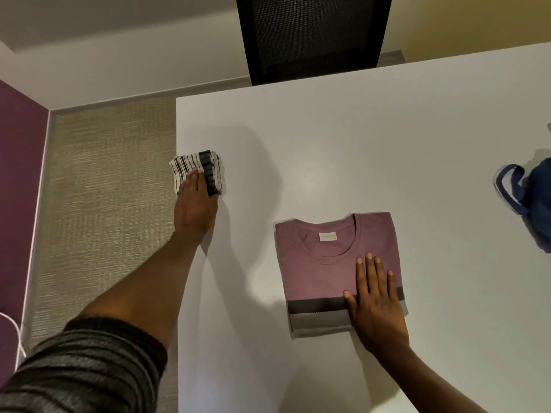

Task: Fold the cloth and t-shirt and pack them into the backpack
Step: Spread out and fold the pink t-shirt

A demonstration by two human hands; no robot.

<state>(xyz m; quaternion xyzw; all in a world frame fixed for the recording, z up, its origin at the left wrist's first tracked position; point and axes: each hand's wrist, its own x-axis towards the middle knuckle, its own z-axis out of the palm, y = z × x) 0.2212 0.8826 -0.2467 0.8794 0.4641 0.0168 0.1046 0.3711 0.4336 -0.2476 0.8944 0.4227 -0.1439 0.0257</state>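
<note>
A mauve t-shirt (316,269) with a dark and a grey band lies folded into a neat rectangle at the middle of the white table (357,138). My right hand (375,299) rests flat on its lower right part, fingers straight. A small striped black-and-white cloth (205,163) lies folded at the table's left edge. My left hand (193,204) lies flat on it with straight fingers. The blue backpack (533,198) with its white-trimmed strap sits at the far right, partly cut off by the frame.
A black mesh chair back (313,34) stands behind the table's far edge. Left of the table is beige carpet (107,189) and a purple wall (18,180). A white cable (18,332) runs along the floor at lower left.
</note>
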